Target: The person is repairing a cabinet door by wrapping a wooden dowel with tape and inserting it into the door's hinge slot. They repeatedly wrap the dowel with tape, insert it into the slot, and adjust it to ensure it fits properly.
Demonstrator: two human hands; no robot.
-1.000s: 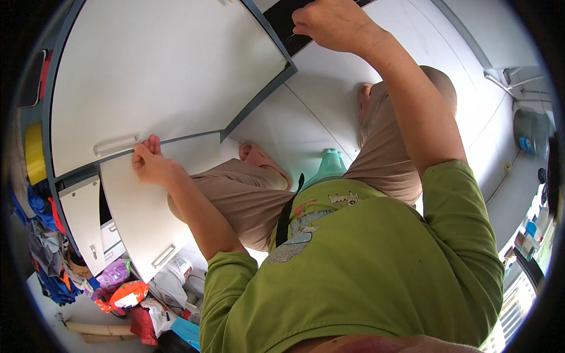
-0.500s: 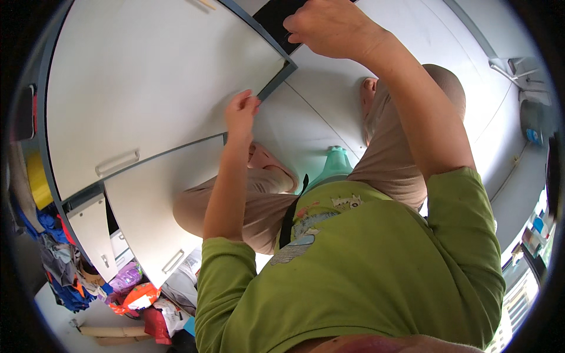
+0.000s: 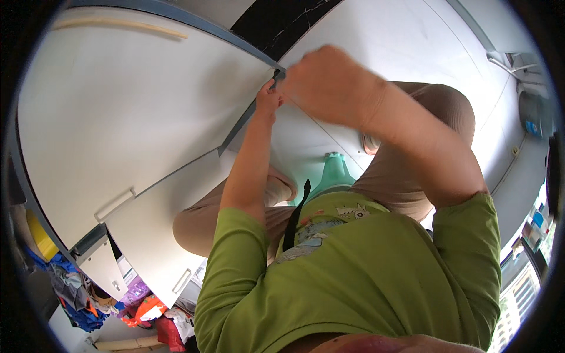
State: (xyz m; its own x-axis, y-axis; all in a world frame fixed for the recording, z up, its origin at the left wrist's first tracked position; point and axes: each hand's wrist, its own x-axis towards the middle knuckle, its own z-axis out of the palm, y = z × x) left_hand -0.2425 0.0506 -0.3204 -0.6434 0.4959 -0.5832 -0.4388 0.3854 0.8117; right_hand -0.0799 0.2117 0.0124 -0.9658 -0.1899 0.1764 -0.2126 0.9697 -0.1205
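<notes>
My left hand (image 3: 269, 103) is at the corner of a large white cabinet panel (image 3: 141, 112), by its grey edge strip (image 3: 240, 126). Its fingers are bent together, and whatever lies between them is too small to make out. Just to the right, my right hand (image 3: 329, 88) is closed with the back of the hand up. Motion blurs it, and its fingertips are hidden near the same corner. A white handle (image 3: 115, 206) sits on the panel's lower edge. A second white panel (image 3: 159, 220) with its own handle adjoins it.
A pale wooden stick (image 3: 120, 25) lies along the panel's far side. Beyond the corner is a black strip (image 3: 279, 26). Between my legs stands a green plastic stool (image 3: 334, 173) on the tiled floor. Clothes (image 3: 70, 288) and coloured bags (image 3: 147, 309) pile up at lower left.
My right hand has come down and nearer, toward the panel's corner. My left hand has moved up and right along the edge to that corner. The view has shifted, showing more of the stick.
</notes>
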